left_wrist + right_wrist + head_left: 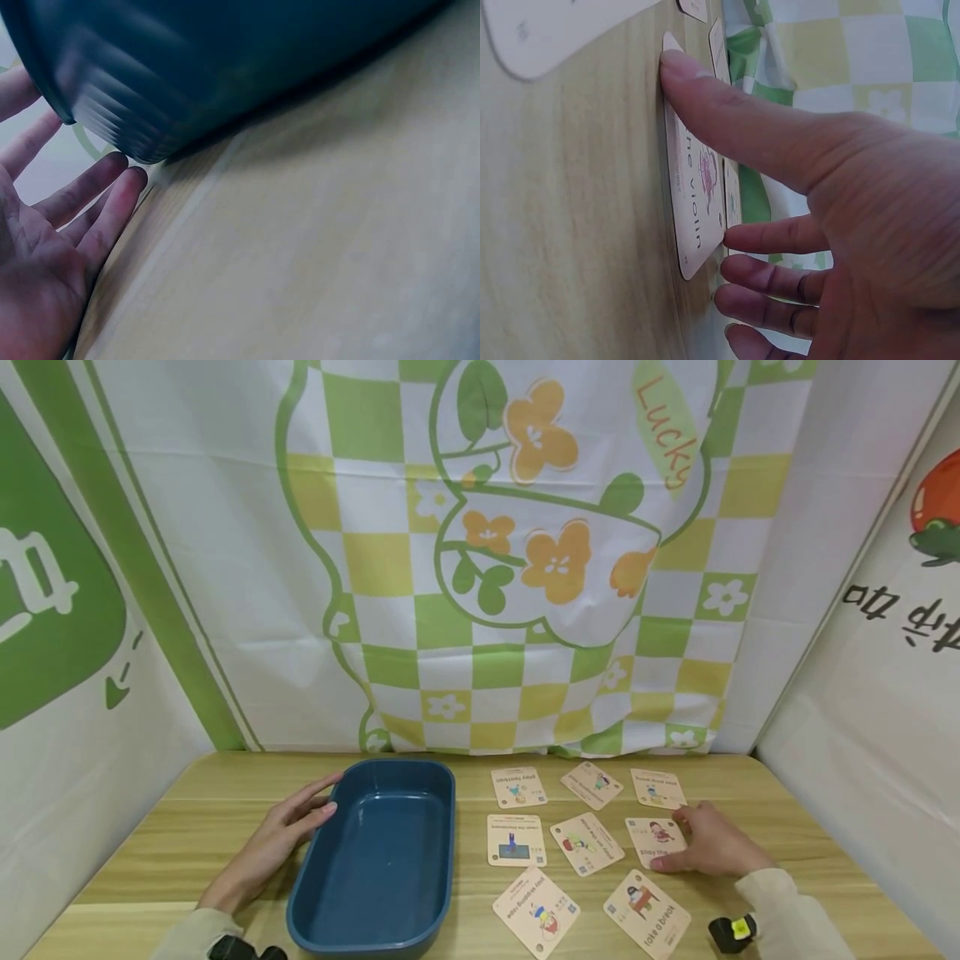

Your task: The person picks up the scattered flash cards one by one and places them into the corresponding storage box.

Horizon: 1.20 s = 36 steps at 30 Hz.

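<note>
In the head view, my left hand (281, 831) lies along the left side of a dark blue tray (300, 893), its fingers extended at the rim. The left wrist view has that hand (52, 232) with spread fingers by the ribbed outer wall of the tray (202, 67). My right hand (712, 843) pinches a violin picture card (651, 837) by its edges, thumb at the near edge and index finger at the far right one. In the right wrist view, the violin card (697, 202) lies against the table, the other fingers beyond its edge.
More picture cards lie in loose rows right of the tray, among them a "take a break" card (647, 914) and a "play football" card (519, 787). A checkered cloth (495, 693) hangs behind the wooden table (217, 793), with white side panels left and right.
</note>
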{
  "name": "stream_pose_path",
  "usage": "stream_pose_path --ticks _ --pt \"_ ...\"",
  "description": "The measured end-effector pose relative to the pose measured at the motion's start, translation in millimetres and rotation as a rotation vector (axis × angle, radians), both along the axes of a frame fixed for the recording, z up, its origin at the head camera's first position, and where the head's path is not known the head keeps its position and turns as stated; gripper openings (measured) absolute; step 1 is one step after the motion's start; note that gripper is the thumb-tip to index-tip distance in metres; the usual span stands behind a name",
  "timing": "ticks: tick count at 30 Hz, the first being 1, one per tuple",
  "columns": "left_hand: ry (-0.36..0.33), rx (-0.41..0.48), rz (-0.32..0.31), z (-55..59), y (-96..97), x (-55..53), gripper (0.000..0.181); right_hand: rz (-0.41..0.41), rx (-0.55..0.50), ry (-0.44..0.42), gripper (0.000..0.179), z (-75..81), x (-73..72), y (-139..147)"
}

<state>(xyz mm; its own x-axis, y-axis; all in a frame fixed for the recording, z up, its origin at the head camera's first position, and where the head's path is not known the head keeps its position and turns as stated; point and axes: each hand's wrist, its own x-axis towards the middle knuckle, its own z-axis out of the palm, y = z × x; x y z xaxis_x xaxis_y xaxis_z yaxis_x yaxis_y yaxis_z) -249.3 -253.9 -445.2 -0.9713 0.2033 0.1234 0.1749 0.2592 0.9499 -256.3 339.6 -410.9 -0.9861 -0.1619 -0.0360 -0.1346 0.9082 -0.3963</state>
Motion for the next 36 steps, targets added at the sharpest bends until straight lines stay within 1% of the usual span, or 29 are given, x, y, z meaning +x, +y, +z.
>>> stream_pose_path --ticks 14,22,24,30,34,36 --pt "-0.004 -0.013 0.017 -0.2 0.4 0.4 0.055 -0.031 -0.016 -0.018 0.094 1.0 0.9 -1.2" --pt "-0.005 -0.017 0.005 -0.3 0.0 -0.5 0.055 -0.046 -0.040 -0.011 0.094 1.0 -2.1 1.5" --pt "-0.004 -0.016 0.001 -0.3 -0.2 -0.5 0.055 -0.053 -0.042 -0.001 0.090 2.9 -2.5 2.3" --pt "-0.009 -0.012 0.002 0.2 -0.3 -0.5 0.055 -0.065 -0.058 0.054 0.066 8.1 -1.5 3.3" --pt "-0.007 -0.012 0.006 0.5 -0.1 -0.4 0.055 -0.051 -0.059 0.085 0.053 8.1 -0.9 6.1" --pt "-0.008 -0.013 0.006 0.5 0.0 -0.2 0.055 -0.040 -0.077 0.091 0.049 8.4 -0.1 7.5"
